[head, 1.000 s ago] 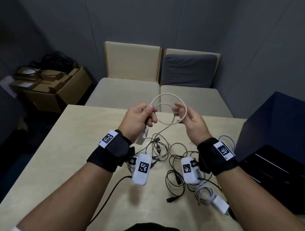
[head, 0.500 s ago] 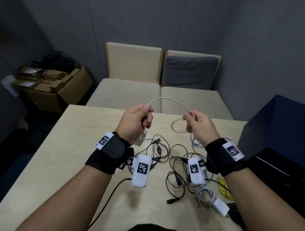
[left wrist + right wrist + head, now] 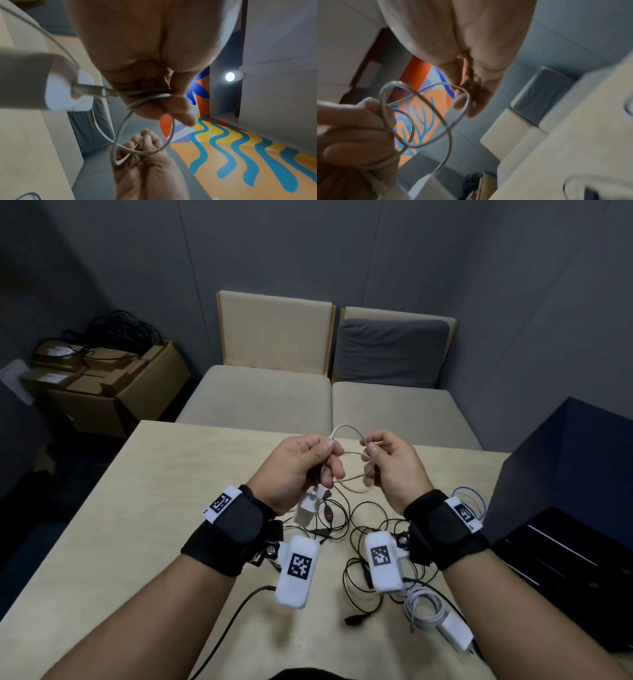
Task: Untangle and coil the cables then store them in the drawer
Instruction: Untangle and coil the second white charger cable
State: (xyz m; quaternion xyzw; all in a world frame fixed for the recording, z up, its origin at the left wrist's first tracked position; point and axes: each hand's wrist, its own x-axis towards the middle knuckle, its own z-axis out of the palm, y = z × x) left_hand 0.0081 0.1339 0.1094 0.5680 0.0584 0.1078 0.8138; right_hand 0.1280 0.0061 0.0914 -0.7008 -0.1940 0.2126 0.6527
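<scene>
Head view: white cable [image 3: 356, 491] looped between left hand [image 3: 294, 467], right hand [image 3: 394, 467].

left hand [image 3: 295, 470] clenched, right hand [image 3: 396, 470] pinching

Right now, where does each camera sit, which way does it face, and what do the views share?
Head: on the head, facing forward and down at the table; both forearms, left hand and right hand show.
Left wrist: looks along the left hand at the right hand opposite.
Right wrist: looks along the right hand at the left hand.
Shared: all three show the white cable looped between both hands.
</scene>
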